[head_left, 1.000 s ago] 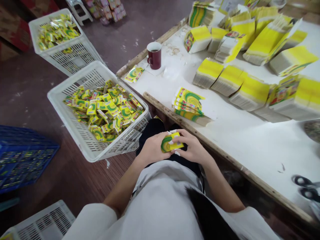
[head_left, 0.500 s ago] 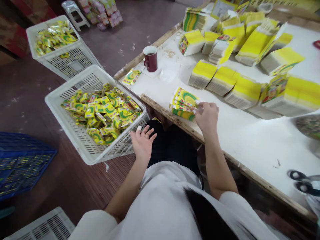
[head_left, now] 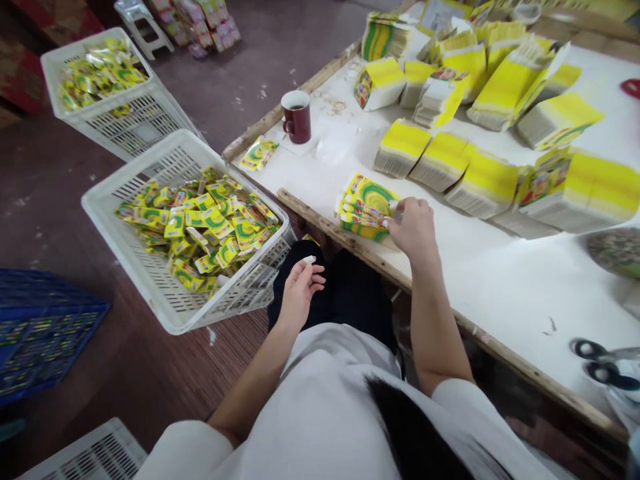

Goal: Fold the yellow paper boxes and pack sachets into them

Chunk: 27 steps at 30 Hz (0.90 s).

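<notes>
Small stack of flat cartons [head_left: 367,213] at table [head_left: 500,280] edge, basket [head_left: 150,300] to its left, mug [head_left: 296,117] behind.

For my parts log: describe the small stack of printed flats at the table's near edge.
The stack is a short pile of flat printed card pieces, yellow with green swirls and red details, slightly fanned. It lies on the white table by its wooden front edge. The right hand grips its right end.

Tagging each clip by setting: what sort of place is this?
Probably a small packaging workshop: stacks of flat yellow cartons cover the white table, a white basket beside it holds folded boxes, and the right hand touches one carton pile.
</notes>
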Available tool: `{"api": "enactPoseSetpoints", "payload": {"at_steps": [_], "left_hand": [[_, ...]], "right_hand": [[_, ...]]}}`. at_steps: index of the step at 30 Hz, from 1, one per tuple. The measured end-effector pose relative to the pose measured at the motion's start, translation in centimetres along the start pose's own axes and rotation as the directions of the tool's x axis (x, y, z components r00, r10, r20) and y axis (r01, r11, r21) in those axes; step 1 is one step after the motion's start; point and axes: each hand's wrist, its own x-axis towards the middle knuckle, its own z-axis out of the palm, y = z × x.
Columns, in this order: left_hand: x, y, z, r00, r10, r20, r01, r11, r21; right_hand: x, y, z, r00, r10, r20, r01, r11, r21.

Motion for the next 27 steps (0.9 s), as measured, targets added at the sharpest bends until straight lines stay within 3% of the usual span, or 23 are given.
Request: {"api": "enactPoseSetpoints", "payload": {"at_steps": [4,7,9,11,13,15,17,19,23,27], "left_hand": [[-0.2,-0.2,0.1,0.999,0.005,0.052,-0.007,0.999,0.035],[-0.4,-0.4,0.0,0.987,0.032,0.156,-0.043,0.997,0.065],[-0.4,-0.5,0.2,0.969,0.094,0.23,-0.107,0.993,0.042],[-0.4,-0.4,0.7,0.948,0.193,0.253,-0.195,0.981,-0.021],[-0.5,0.0,1.4,0.927,0.295,0.232,-0.282,0.955,-0.086],[-0.6,0.7,2.2,0.908,0.373,0.192,-0.353,0.926,-0.133],[-0.6,1.2,2.7,0.894,0.426,0.137,-0.398,0.897,-0.191],[-0.4,1.3,2.8,0.894,0.444,0.065,-0.419,0.876,-0.238],[0.3,-0.2,1.6,0.92,0.392,-0.021,-0.391,0.911,-0.131],[0.6,-1.6,0.3,0.916,0.401,-0.019,-0.401,0.916,0.021]], "right_hand": [[-0.5,-1.0,-0.5,0.997,0.077,-0.022,-0.074,0.989,0.125],[-2.2,-2.4,-1.4,0.988,0.11,-0.109,-0.079,0.964,0.254],[-4.2,-3.6,-2.0,0.987,0.073,-0.142,-0.025,0.949,0.315],[-6.7,-4.9,-2.0,0.999,-0.045,-0.021,0.05,0.926,0.374],[-9.4,-6.3,-1.3,0.949,-0.221,0.225,0.081,0.86,0.503],[-12.0,-7.6,0.0,0.864,-0.323,0.386,-0.024,0.741,0.671],[-13.9,-8.5,1.2,0.856,-0.332,0.396,-0.122,0.614,0.779],[-15.0,-9.0,2.2,0.869,-0.323,0.376,-0.146,0.559,0.816],[-14.6,-8.1,2.8,0.866,-0.306,0.395,-0.147,0.599,0.787],[-13.2,-6.0,2.5,0.927,-0.212,0.311,-0.137,0.579,0.804]]}}
